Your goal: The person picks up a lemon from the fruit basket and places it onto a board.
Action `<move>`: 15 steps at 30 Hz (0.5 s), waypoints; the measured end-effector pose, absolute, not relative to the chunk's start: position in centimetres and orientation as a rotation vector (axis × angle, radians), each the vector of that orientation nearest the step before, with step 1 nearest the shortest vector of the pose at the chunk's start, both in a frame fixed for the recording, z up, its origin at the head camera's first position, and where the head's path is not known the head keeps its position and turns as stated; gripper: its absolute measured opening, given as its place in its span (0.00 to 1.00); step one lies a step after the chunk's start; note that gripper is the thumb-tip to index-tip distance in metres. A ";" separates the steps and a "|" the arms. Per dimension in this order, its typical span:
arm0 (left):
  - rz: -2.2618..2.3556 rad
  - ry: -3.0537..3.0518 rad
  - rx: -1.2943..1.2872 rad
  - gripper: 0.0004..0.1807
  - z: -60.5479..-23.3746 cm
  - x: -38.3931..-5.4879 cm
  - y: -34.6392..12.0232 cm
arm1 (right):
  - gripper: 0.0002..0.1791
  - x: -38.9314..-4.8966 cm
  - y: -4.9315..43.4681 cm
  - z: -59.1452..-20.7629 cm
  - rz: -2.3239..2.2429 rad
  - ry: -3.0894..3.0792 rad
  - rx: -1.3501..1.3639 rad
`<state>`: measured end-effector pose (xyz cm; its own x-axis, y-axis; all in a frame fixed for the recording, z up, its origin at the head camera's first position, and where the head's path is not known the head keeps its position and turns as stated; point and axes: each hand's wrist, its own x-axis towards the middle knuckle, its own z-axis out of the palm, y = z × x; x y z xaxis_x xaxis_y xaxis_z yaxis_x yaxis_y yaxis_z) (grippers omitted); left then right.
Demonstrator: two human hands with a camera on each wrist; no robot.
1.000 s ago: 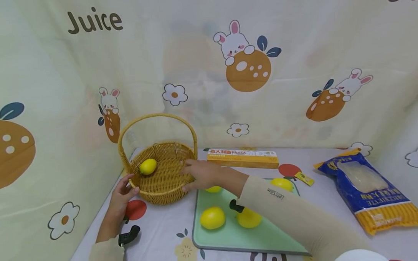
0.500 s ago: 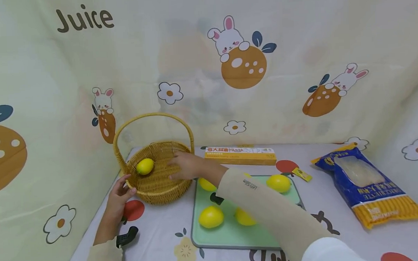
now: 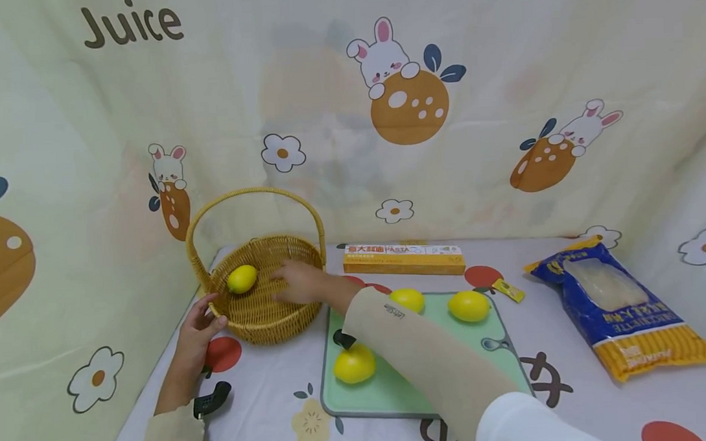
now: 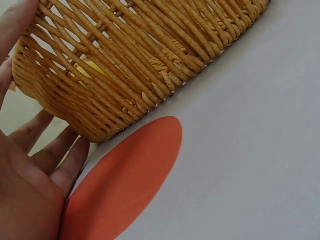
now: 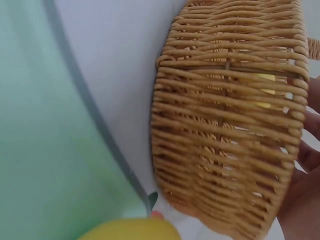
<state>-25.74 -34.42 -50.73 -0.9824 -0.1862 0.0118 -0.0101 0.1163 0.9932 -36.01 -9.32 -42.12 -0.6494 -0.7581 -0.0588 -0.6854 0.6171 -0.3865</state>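
Observation:
In the head view, a wicker basket (image 3: 275,333) with a tall handle stands at the back left, one lemon (image 3: 242,279) lying inside. My left hand (image 3: 196,333) holds the basket's left side, forefinger at the rim. Seen from the left wrist, the thumb is on the near side of the weave and the other fingers reach behind it. My right hand (image 3: 299,282) reaches over the right rim into the basket, fingers extended and apart, nothing visible in them. From the right wrist, the basket wall (image 5: 225,125) partly hides this hand. The lemon shows yellow through the weave.
A green cutting board (image 3: 388,401) bears lemons (image 3: 469,306), partly covered by my right forearm. Behind it lies a pasta box (image 3: 404,261). A small yellow packet (image 3: 509,290) is beside the board, and a blue-and-yellow bag (image 3: 621,308) lies farther right.
My right hand has moved left from the basket's right rim to farther over its inside. The lemon in the basket and my left hand keep their places. The head view has shifted slightly.

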 end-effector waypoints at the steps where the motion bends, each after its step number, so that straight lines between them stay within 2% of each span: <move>1: -1.994 -2.242 0.193 0.34 -50.7 -25.8 -34.5 | 0.27 -36.2 -9.6 -42.2 -0.489 2.630 -1.190; 15: -2.010 -2.208 0.169 0.33 -50.8 -26.0 -34.3 | 0.32 -36.6 -13.1 -43.0 -0.408 2.669 -1.080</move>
